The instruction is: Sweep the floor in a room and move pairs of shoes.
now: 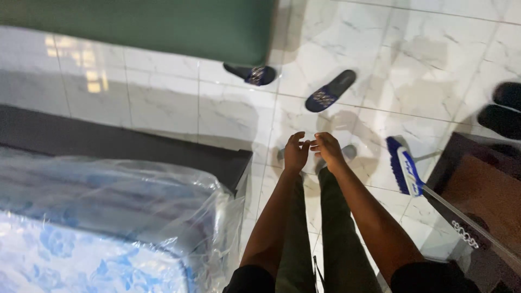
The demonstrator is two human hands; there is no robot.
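Note:
I look down at my own legs in dark trousers and grey footwear on a white marble tile floor (163, 103). My left hand (296, 153) and my right hand (328, 147) are held out in front of me over my feet, fingertips touching each other. Neither hand holds anything that I can see. A blue and white broom (404, 167) leans to the right of my right hand, its head on the floor and its pale handle running down to the lower right.
A mattress in clear plastic wrap (103, 217) lies on a dark bed frame (135, 149) at lower left. A green furniture edge (163, 24) is at the top. Two dark blue slippers (330, 91) lie ahead, black shoes (504, 111) and a brown cabinet (483, 190) at right.

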